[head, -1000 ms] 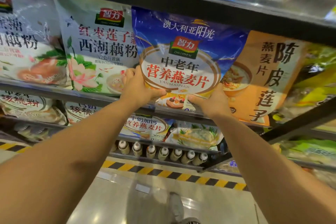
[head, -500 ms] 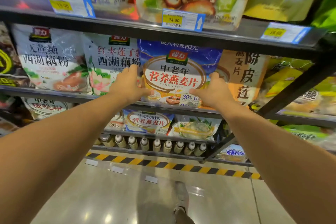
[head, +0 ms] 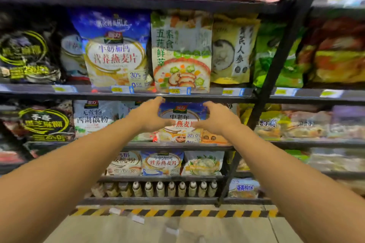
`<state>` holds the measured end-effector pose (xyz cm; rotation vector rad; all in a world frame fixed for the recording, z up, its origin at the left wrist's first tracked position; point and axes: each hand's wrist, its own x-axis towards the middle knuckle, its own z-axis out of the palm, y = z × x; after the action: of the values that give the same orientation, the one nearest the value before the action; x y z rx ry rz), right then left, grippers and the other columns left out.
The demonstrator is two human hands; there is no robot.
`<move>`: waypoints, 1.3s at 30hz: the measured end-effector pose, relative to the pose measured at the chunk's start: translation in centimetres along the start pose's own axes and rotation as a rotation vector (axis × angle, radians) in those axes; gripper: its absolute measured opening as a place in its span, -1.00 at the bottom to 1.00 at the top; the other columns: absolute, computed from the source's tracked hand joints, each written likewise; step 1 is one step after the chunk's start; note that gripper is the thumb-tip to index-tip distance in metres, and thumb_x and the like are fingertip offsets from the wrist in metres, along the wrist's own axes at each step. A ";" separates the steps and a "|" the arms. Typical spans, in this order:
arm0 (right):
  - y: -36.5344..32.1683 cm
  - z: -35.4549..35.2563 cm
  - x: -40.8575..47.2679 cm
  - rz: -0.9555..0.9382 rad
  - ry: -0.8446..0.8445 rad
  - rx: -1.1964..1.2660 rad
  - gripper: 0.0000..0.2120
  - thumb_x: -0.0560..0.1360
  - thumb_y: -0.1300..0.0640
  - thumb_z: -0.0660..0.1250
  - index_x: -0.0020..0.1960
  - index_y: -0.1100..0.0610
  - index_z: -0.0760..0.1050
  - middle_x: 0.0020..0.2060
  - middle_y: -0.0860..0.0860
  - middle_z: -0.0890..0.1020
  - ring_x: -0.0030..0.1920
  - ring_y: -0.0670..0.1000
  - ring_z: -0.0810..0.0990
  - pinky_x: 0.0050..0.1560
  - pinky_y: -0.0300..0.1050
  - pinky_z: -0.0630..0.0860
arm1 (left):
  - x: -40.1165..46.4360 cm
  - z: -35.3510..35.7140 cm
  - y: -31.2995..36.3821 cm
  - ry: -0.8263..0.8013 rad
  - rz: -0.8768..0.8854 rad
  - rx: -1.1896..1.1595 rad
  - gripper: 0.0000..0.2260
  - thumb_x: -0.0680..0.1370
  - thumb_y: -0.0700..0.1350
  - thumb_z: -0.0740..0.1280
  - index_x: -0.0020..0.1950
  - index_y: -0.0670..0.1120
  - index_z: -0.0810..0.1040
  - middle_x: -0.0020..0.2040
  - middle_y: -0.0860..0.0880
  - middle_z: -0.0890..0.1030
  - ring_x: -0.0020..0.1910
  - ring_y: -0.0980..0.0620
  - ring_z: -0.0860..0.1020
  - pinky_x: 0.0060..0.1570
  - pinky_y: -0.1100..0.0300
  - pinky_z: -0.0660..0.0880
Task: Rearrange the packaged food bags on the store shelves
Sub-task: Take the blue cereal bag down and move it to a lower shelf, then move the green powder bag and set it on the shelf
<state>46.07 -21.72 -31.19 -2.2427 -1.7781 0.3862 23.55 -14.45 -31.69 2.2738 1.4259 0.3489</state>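
Bare hands flank the blue oatmeal bag (head: 182, 122) on the middle shelf (head: 296, 144): left hand (head: 151, 117) and right hand (head: 216, 119) curved wide, fingers loose; contact with the bag unclear. White bag (head: 94, 118) stands just left. Vegetable porridge bag (head: 181, 51) sits one shelf up. Bottles (head: 171, 188) line the bottom row.

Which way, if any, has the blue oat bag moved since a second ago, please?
Yes: backward. The blue oat bag overhung the shelf rail before; now it stands behind it.
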 end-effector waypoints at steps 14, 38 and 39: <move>-4.0 -14.5 -9.7 -0.138 0.133 -0.032 -0.06 0.40 -0.39 0.49 0.64 -0.07 0.24 0.49 0.01 0.49 0.43 0.12 0.50 0.28 0.14 0.58 | -9.1 -10.6 12.0 0.175 0.132 -0.082 -0.28 0.44 0.26 0.51 0.52 0.08 0.36 0.34 0.03 0.55 0.22 0.00 0.56 0.21 -0.02 0.55; 1.3 -24.2 -18.4 0.061 0.242 -0.064 -0.06 0.42 -0.41 0.46 0.65 -0.13 0.17 0.57 -0.01 0.38 0.52 0.13 0.41 0.32 0.16 0.51 | -10.6 -14.9 20.8 0.089 0.270 0.067 -0.31 0.48 0.28 0.45 0.53 0.08 0.35 0.36 0.03 0.54 0.18 0.01 0.53 0.16 0.06 0.48; 2.0 -24.7 -18.7 0.068 0.251 -0.059 -0.07 0.42 -0.41 0.46 0.65 -0.13 0.17 0.57 -0.01 0.39 0.51 0.13 0.43 0.28 0.15 0.51 | -10.5 -15.0 21.3 0.096 0.279 0.058 -0.31 0.48 0.28 0.45 0.53 0.07 0.35 0.38 0.02 0.54 0.22 -0.01 0.53 0.18 0.05 0.48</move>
<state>52.66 -41.21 -7.94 -2.2801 -1.6083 0.0608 29.35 -28.54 -8.04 2.5396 1.1760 0.5135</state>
